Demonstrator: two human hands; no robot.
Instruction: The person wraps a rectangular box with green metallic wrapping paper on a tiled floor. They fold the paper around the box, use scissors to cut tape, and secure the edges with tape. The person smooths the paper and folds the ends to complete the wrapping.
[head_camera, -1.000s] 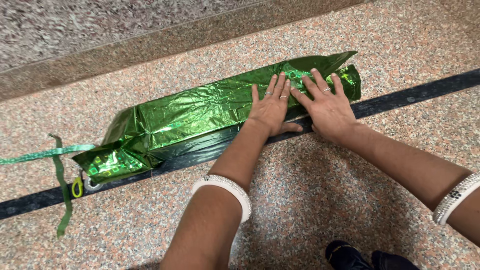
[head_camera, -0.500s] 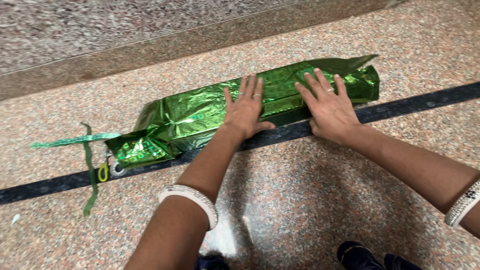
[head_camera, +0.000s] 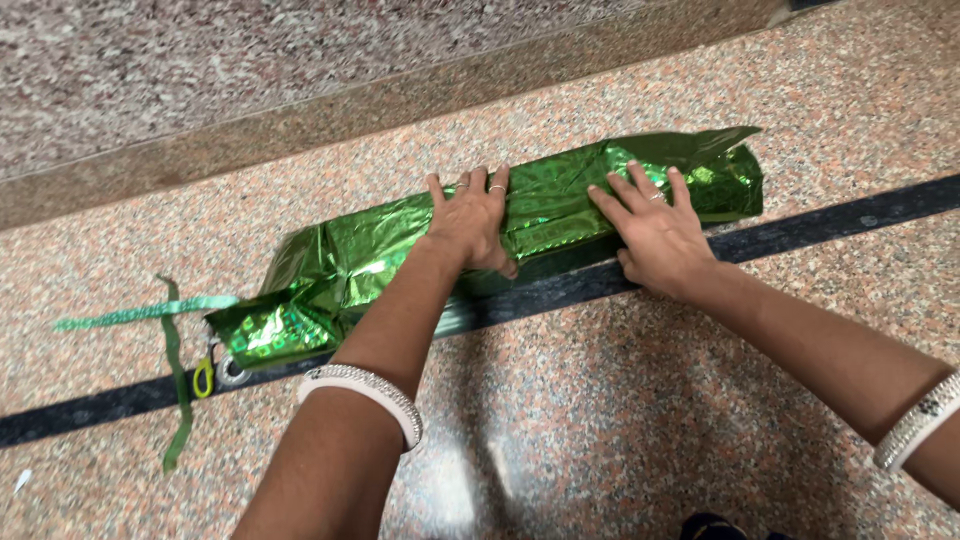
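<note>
A long parcel wrapped in shiny green foil paper (head_camera: 380, 250) lies on the speckled stone floor, along a dark inlaid strip (head_camera: 820, 225). My left hand (head_camera: 472, 222) presses flat on the middle of the parcel, fingers spread, thumb hooked over its near side. My right hand (head_camera: 655, 235) lies flat on the parcel further right, fingers on the foil, palm at its near edge. Both wrists wear white bangles. The foil at the left end (head_camera: 265, 335) is loosely crumpled, and the right end stands open with a flap up.
Green ribbon strips (head_camera: 175, 370) lie on the floor at the parcel's left end, beside a small yellow-handled tool (head_camera: 205, 378) and a tape roll (head_camera: 232, 372). A raised stone kerb (head_camera: 300, 110) runs behind the parcel. A dark shoe tip (head_camera: 705, 527) shows at the bottom edge.
My left hand slid leftward along the parcel, away from the right hand. The right hand stayed pressed near the parcel's right end. The view shifted slightly.
</note>
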